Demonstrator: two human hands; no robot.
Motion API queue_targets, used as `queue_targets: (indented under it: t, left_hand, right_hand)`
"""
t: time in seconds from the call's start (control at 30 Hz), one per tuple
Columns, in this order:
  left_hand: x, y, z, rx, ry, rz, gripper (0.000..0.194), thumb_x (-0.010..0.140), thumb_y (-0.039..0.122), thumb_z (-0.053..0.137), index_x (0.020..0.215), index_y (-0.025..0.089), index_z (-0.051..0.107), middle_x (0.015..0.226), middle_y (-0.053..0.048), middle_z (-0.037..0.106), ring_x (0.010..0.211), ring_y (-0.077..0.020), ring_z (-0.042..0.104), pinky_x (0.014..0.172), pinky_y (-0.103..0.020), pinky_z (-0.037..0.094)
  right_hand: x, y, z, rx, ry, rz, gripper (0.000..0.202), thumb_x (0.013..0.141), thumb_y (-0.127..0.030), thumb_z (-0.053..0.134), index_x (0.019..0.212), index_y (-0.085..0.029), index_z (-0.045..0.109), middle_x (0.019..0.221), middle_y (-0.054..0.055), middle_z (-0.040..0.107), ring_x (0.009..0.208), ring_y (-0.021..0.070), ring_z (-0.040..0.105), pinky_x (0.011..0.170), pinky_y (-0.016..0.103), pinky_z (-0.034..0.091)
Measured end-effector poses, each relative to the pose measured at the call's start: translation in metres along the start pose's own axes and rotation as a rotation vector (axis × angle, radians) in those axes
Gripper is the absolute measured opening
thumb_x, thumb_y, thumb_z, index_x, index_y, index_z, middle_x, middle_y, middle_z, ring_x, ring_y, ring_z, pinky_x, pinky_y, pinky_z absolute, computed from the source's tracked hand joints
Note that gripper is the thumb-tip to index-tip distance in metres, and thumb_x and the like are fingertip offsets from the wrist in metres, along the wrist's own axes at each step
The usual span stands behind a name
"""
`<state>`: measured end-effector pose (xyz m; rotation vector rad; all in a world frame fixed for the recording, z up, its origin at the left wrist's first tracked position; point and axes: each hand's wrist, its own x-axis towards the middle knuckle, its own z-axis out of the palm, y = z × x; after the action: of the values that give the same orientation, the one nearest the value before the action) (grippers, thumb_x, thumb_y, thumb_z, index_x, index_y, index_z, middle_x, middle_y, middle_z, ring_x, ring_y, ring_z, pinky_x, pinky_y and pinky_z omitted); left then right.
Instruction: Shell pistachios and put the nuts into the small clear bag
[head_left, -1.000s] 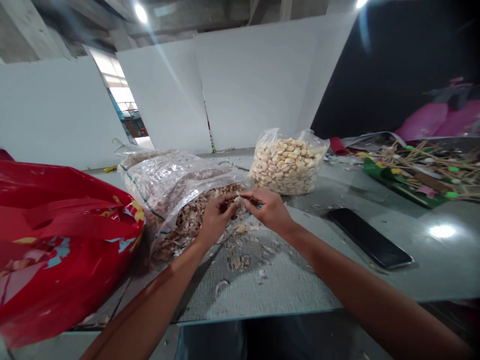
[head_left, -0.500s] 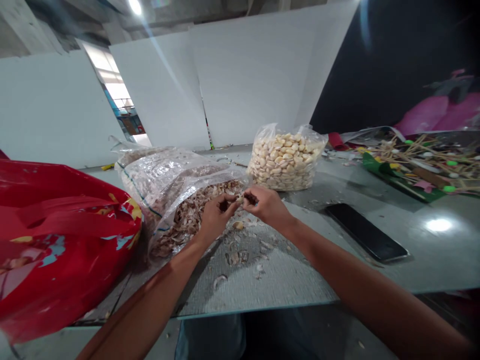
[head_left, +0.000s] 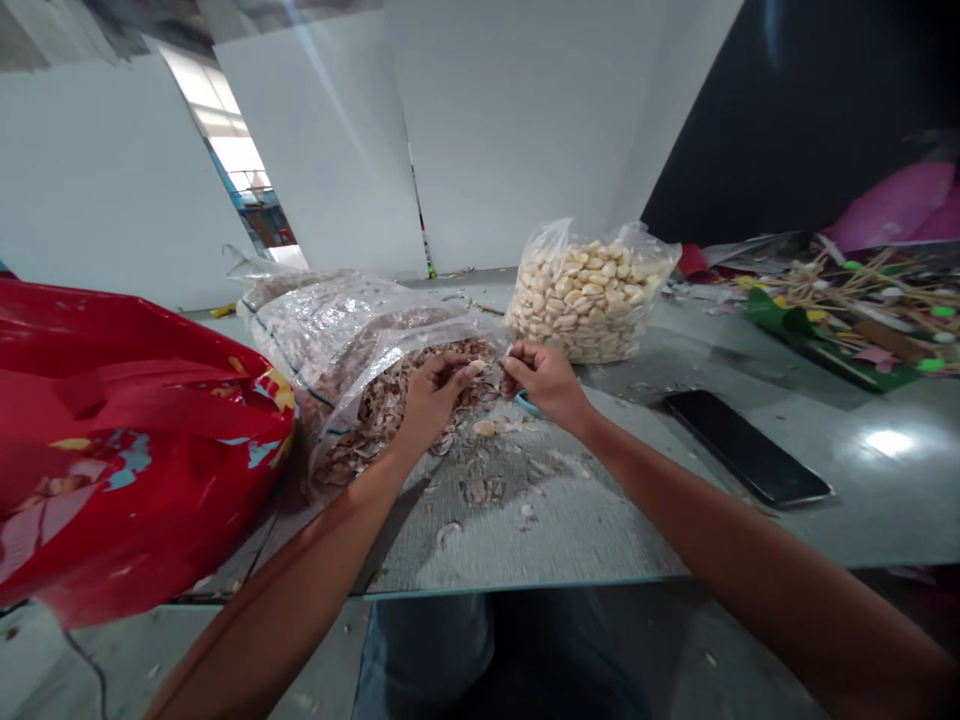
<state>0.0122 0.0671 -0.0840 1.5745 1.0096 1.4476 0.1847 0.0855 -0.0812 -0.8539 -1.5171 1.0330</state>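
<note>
Around us, the clear bag of pale kernels (head_left: 589, 300) stands right of centre, the black phone (head_left: 746, 447) lies at right, and the red bag (head_left: 135, 440) fills the left edge. The open bag of husks (head_left: 409, 385) sits just beside our left hand (head_left: 435, 395), whose fingertips pinch a small, pale-yellow kernel (head_left: 476, 368) at mid-frame. Our right hand (head_left: 544, 380) curls its fingers closed nearby; we cannot tell what they grasp.

Kernel (head_left: 478, 367) — partly covered by your left hand (head_left: 433, 392). Your right hand (head_left: 544, 380): any scrap at its fingertips, too small to tell. Blue item (head_left: 526, 404): part-hidden behind it. Red bag (head_left: 150, 430) — cut by left edge. Pink item (head_left: 889, 208): blurred.
</note>
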Motion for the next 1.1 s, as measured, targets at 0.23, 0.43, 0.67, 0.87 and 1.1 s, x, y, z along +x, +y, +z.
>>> queue_targets:
  t: [0.23,0.43,0.67,0.87,1.1]
  left_hand:
    - [-0.002,-0.002,-0.001,0.277,0.008,0.082,0.029,0.076,0.038,0.065,0.097,0.019,0.071,0.061,0.0,0.06,0.051,-0.0101,0.049,0.049,-0.021,0.036]
    - [-0.003,-0.002,-0.003,0.335,0.006,0.146,0.03,0.076,0.038,0.066,0.099,0.019,0.071,0.062,0.0,0.06,0.054,-0.0112,0.048,0.051,-0.021,0.036]
    - [-0.004,0.001,-0.003,0.333,0.01,0.129,0.027,0.077,0.037,0.065,0.098,0.021,0.071,0.07,0.0,0.064,0.057,-0.0108,0.049,0.054,-0.021,0.037]
    - [-0.006,0.006,-0.001,0.271,0.046,0.158,0.019,0.075,0.033,0.067,0.088,0.02,0.07,0.083,-0.002,0.067,0.064,-0.0122,0.055,0.06,-0.022,0.042]
    - [-0.007,0.007,-0.003,0.279,0.056,0.284,0.013,0.078,0.028,0.065,0.087,0.021,0.07,0.093,-0.006,0.067,0.086,-0.0168,0.06,0.073,-0.026,0.045]
  right_hand:
    - [0.0,-0.003,-0.008,-0.287,-0.001,-0.269,0.022,0.08,-0.029,0.055,0.093,-0.016,0.067,0.09,0.006,0.07,0.08,0.0159,0.065,0.071,0.026,0.051]
    - [-0.005,-0.01,-0.006,-0.445,-0.106,-0.277,0.021,0.08,-0.03,0.057,0.089,-0.018,0.072,0.081,0.003,0.072,0.073,0.0155,0.065,0.067,0.025,0.048]
    - [-0.009,-0.011,0.001,-0.441,-0.036,-0.268,0.017,0.076,-0.024,0.055,0.08,-0.016,0.07,0.071,0.002,0.069,0.064,0.0131,0.062,0.061,0.021,0.046]
    - [-0.006,-0.004,0.002,-0.348,0.036,-0.221,0.015,0.076,-0.026,0.055,0.08,-0.016,0.066,0.068,0.001,0.066,0.062,0.0128,0.061,0.06,0.022,0.047]
    - [-0.01,-0.01,0.002,-0.231,-0.007,-0.264,0.021,0.081,-0.03,0.055,0.096,-0.019,0.065,0.088,0.005,0.068,0.076,0.0157,0.064,0.066,0.026,0.053]
